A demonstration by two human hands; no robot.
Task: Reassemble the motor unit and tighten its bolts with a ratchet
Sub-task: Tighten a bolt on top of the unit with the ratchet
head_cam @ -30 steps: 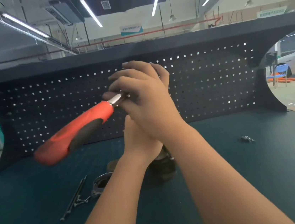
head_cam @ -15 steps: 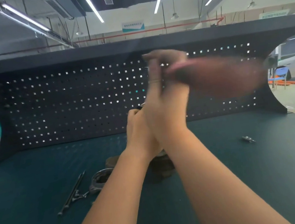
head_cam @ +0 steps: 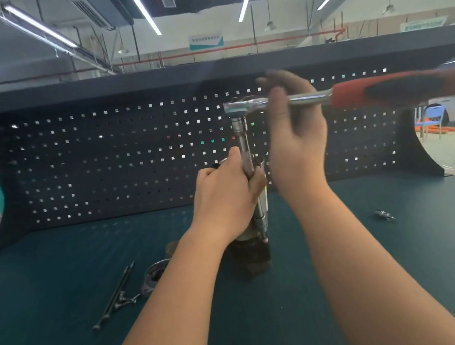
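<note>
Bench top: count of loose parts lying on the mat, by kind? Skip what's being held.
Long rods: 2
Metal ring: 1
Small metal bit: 1
Total: 4

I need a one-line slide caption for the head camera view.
Left hand steadies the extension bar over the motor unit; right hand holds the ratchet.
</note>
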